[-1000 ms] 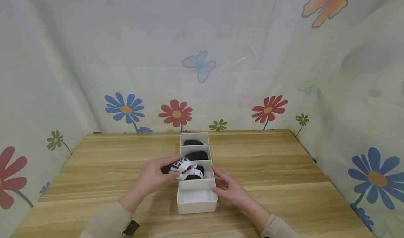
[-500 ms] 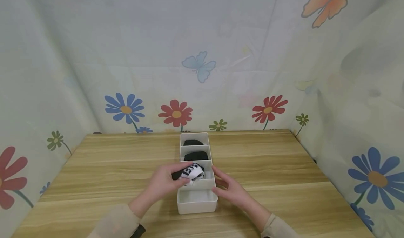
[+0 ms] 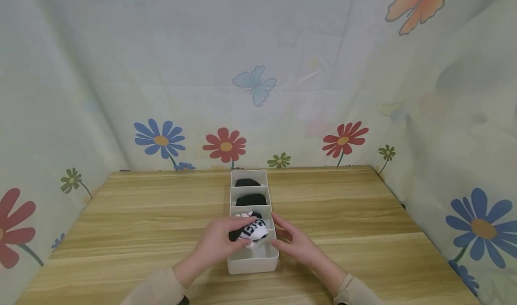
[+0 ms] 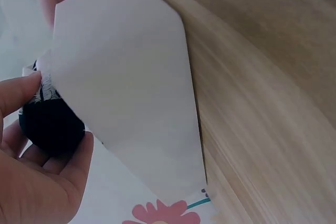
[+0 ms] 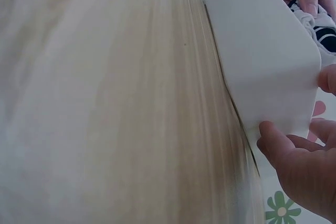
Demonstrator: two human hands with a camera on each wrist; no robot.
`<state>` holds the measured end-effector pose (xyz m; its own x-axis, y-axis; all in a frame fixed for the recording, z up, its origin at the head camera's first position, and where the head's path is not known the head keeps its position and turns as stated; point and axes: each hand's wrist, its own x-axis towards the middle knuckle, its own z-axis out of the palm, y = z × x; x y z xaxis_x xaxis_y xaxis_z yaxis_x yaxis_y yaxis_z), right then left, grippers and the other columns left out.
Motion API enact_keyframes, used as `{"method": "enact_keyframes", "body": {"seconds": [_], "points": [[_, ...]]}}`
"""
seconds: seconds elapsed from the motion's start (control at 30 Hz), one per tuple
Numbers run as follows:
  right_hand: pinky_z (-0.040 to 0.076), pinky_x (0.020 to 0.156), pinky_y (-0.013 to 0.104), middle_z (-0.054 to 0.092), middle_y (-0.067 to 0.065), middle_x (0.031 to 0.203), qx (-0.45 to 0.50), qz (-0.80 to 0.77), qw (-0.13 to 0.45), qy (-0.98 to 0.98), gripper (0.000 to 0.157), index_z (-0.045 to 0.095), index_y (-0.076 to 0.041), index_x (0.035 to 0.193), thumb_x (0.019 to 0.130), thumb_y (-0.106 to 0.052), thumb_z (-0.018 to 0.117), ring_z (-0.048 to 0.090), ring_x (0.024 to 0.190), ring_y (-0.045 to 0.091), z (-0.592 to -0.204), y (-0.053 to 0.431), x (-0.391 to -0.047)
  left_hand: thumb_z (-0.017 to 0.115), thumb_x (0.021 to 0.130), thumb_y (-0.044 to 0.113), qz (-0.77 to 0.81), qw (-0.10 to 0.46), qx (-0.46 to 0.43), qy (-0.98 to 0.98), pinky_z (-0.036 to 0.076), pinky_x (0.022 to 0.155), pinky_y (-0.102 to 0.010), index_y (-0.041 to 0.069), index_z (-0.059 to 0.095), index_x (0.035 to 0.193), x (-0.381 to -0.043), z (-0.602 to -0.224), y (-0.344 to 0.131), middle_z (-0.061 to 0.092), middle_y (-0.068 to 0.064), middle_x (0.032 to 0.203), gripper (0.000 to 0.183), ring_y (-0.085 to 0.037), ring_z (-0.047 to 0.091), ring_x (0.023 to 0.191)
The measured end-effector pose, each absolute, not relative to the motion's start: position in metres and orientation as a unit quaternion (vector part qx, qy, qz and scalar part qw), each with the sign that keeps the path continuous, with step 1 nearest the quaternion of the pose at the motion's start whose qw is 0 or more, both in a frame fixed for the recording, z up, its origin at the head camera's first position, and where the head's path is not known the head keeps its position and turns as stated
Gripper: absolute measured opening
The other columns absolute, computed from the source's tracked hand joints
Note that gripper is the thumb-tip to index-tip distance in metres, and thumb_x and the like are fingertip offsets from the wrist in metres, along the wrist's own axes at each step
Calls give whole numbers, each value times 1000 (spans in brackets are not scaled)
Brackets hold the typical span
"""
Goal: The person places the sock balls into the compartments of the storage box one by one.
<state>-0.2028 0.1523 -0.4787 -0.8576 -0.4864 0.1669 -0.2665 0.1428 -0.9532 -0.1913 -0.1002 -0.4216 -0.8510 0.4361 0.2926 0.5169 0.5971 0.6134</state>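
A rolled pair of black and white socks point(image 3: 256, 229) with dark lettering is pinched between thumb and fingers of my left hand point(image 3: 216, 240). It is over the nearest compartments of a long white divided box point(image 3: 252, 266). In the left wrist view the black end of the socks point(image 4: 51, 127) faces the palm. Another black and white sock roll point(image 3: 244, 214) lies in the compartment just behind, partly covered by the held one. My right hand point(image 3: 300, 247) rests its spread fingertips against the box's right side, near the front.
Dark rolled socks point(image 3: 251, 200) fill the compartment farther back, and another dark roll point(image 3: 247, 182) sits in the rearmost one. The box stands lengthwise on a wood-grain table point(image 3: 161, 206). A flower-printed curtain point(image 3: 282, 116) surrounds the table's back and sides.
My left hand has moved right and toward me with the sock roll, from above the third compartment to the front one. The right hand has stayed at the box's side.
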Motion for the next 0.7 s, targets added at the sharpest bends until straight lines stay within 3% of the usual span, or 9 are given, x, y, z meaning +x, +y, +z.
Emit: {"method": "enact_keyframes", "body": {"seconds": [0.27, 0.5, 0.7], "points": [[38, 106, 54, 26, 26, 157, -246, -605, 94, 751, 71, 25, 0, 155, 96, -8, 64, 43, 132, 46, -478, 153, -202, 83, 81, 18, -316, 85, -308, -893, 52, 91, -43, 19, 69, 129, -185, -432, -95, 69, 3, 121, 50, -21, 64, 109], [39, 106, 53, 25, 26, 157, -247, -603, 96, 752, 71, 25, 0, 155, 96, -9, 64, 43, 132, 46, -480, 154, -203, 83, 80, 19, -307, 90, -321, -891, 51, 93, -41, 19, 69, 128, -184, -438, -92, 69, 5, 120, 50, -19, 64, 110], [40, 105, 50, 26, 24, 157, -241, -599, 96, 758, 71, 26, -1, 155, 96, -9, 64, 44, 132, 44, -480, 154, -205, 81, 83, 25, -291, 93, -349, -886, 49, 98, -42, 12, 68, 129, -185, -443, -92, 68, 2, 124, 50, -19, 62, 114]]}}
